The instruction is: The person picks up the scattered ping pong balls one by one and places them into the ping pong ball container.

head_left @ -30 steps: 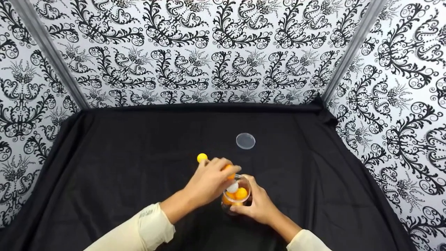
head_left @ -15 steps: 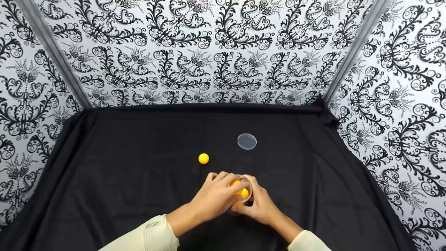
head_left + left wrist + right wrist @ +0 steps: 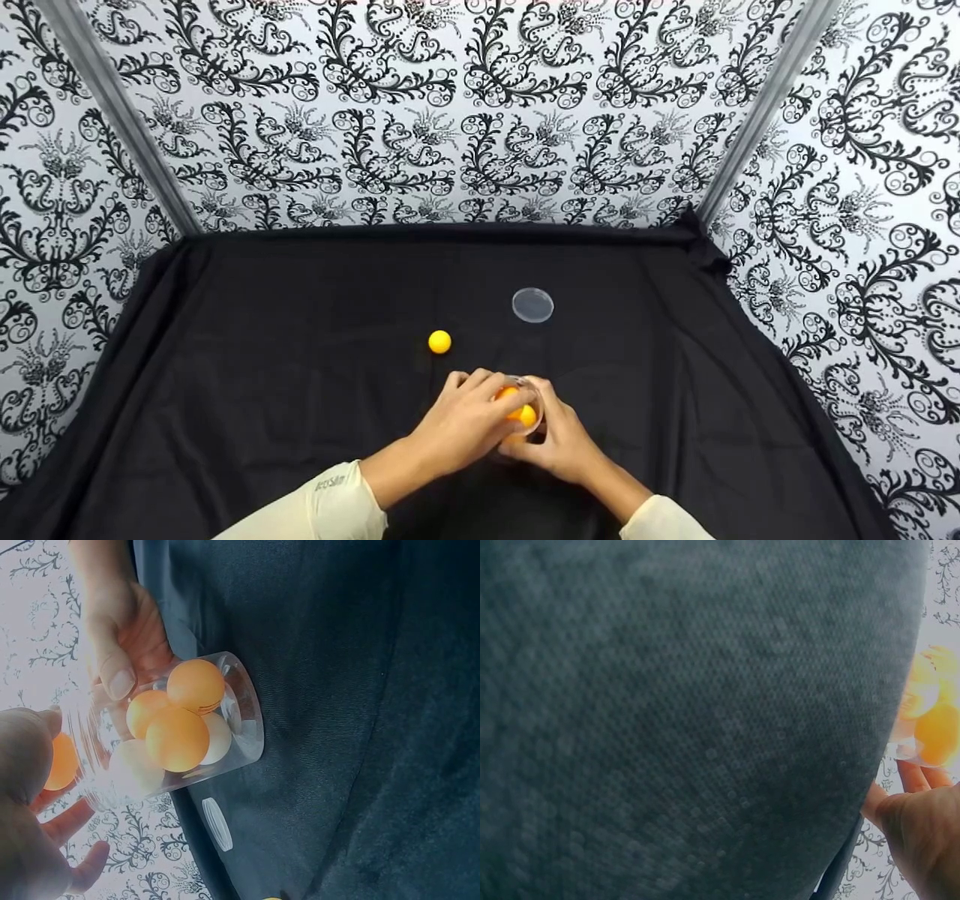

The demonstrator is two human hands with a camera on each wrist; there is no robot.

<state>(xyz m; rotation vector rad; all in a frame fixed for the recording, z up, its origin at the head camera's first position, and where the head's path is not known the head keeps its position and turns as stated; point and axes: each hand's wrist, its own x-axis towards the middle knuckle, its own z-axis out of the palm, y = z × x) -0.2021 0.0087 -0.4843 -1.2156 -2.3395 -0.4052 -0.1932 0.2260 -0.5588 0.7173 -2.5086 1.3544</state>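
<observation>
My right hand (image 3: 556, 439) grips a clear plastic jar (image 3: 250, 709) from its right side. Several orange ping-pong balls (image 3: 178, 739) and white ping-pong balls (image 3: 136, 769) lie inside, seen through the wall in the left wrist view. Over the jar's mouth is my left hand (image 3: 461, 427), its thumb and fingers around an orange ping-pong ball (image 3: 63, 763) right at the opening. Part of that ball is hidden by the hand. In the right wrist view, the jar and the right hand (image 3: 922, 829) show only at the right edge.
A yellow ping-pong ball (image 3: 439, 342) rests on the black cloth (image 3: 315, 322) beyond my left hand. Farther back lies a round clear lid (image 3: 533, 305). Patterned walls (image 3: 450, 135) stand behind and at both sides of the table.
My left hand has come down and right onto the jar's mouth with the orange ping-pong ball, then stays nearly still. The right hand keeps its grip on the jar.
</observation>
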